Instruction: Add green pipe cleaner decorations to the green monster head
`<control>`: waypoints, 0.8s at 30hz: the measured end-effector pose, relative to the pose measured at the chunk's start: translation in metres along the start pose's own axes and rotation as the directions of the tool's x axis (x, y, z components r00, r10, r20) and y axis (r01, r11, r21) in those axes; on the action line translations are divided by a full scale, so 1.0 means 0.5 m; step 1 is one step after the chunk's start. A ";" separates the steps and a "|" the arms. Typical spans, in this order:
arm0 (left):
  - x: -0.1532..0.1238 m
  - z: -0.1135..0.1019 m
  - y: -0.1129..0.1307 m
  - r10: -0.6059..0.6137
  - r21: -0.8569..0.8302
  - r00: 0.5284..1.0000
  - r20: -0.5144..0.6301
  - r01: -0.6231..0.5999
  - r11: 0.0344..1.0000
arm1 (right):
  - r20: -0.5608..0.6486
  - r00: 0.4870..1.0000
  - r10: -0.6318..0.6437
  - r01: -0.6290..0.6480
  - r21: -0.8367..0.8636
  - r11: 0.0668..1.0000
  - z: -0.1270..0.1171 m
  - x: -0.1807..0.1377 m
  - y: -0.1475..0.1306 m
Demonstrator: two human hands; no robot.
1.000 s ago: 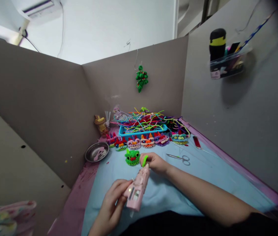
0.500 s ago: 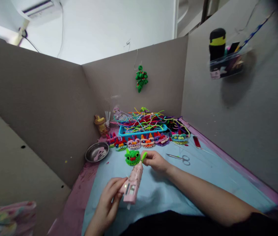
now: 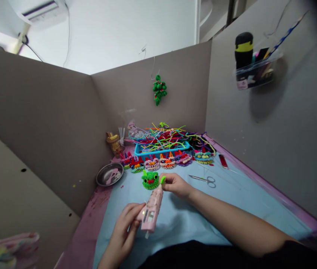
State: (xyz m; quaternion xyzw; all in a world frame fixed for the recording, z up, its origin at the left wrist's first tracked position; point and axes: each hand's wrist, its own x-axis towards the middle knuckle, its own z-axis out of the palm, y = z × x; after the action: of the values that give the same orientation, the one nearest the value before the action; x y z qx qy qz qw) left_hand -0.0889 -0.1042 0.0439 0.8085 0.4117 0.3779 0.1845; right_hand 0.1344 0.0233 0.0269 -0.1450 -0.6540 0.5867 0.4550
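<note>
My left hand [image 3: 124, 228] is closed around a pink glue gun [image 3: 150, 211], whose nozzle points up toward a green fuzzy face figure [image 3: 150, 180] on the blue mat [image 3: 231, 198]. My right hand [image 3: 176, 185] pinches a small bright green pipe-cleaner piece [image 3: 162, 180] and holds it against the right side of the green figure, just above the gun's tip.
A row of several colourful fuzzy figures [image 3: 166, 161] lies behind, in front of a blue tray [image 3: 144, 150] heaped with pipe cleaners. Scissors [image 3: 204, 180] lie to the right, a metal dish [image 3: 109, 174] to the left. Grey partition walls enclose the desk; a wall-mounted clear holder [image 3: 255, 69] hangs on the right wall.
My right hand has moved the green piece left, up against the green figure. The glue gun has followed, with its tip now close under the piece.
</note>
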 end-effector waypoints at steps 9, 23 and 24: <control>-0.002 -0.005 0.005 -0.018 0.024 0.999 -0.044 0.019 1.000 | 0.002 1.000 0.003 -0.003 -0.005 1.000 -0.001 -0.002 0.000; -0.004 -0.007 -0.001 -0.056 -0.041 0.998 0.006 0.056 0.998 | 0.009 1.000 0.006 -0.006 0.013 1.000 0.001 -0.001 -0.004; -0.002 -0.007 -0.001 -0.059 -0.054 0.998 0.010 0.060 0.997 | 0.010 1.000 0.004 -0.004 0.015 1.000 0.001 -0.001 -0.004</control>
State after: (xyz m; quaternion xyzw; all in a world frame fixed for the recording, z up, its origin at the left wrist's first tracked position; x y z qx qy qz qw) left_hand -0.0921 -0.1051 0.0453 0.7922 0.4244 0.3798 0.2194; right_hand 0.1348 0.0219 0.0283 -0.1399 -0.6517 0.5931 0.4515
